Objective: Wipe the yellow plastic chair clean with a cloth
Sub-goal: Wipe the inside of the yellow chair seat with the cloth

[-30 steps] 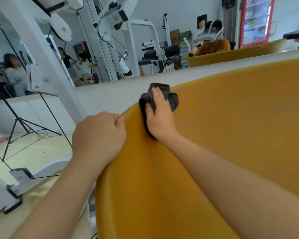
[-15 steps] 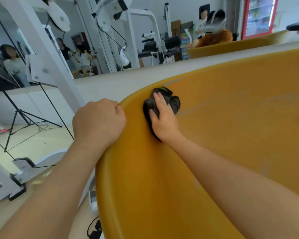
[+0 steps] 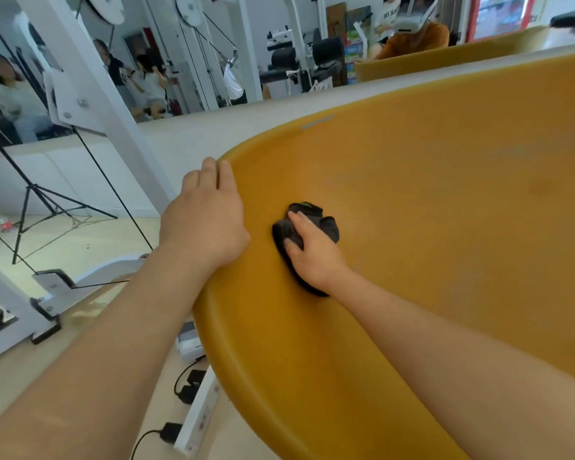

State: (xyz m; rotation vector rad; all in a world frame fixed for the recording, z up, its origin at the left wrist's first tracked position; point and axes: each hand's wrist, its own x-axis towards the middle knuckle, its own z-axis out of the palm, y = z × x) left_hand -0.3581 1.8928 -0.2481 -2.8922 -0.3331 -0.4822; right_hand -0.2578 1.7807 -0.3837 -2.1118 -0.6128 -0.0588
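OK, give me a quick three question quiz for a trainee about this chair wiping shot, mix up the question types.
1. True or false: the right hand presses the dark cloth flat on the yellow chair.
2. Where does the left hand rest?
A. on the chair's rim
B. on the cloth
C. on the tripod
3. Fill in: the cloth sits on the chair's ____ surface, below the rim.

Key: 1 true; 2 A; 3 inner.
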